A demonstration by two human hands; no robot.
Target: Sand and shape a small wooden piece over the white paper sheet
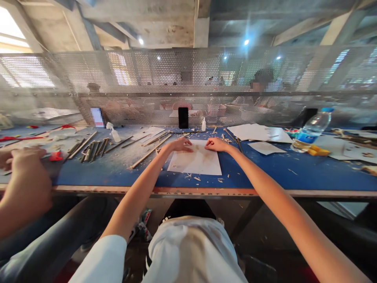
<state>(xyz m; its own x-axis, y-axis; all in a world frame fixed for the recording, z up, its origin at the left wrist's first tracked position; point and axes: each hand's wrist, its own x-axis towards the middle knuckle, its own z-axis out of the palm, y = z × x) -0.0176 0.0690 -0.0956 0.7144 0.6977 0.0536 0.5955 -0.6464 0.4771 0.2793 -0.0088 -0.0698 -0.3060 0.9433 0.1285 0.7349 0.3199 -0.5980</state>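
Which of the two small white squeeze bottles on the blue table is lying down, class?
The left-hand bottle lies on its side behind the wooden sticks; the other bottle stands upright beside the black phone.

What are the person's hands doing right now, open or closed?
Left hand: loosely curled on the white paper sheet, holding nothing visible.
Right hand: loosely curled at the sheet's top edge, holding nothing visible.

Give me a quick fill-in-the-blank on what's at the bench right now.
The left hand and right hand both rest on the white sheet, which lies on a ____ tabletop.
The plastic water bottle stands to the ____ of the sheet.
The upright phone by the perforated metal screen is ____.
Answers: blue; right; black.
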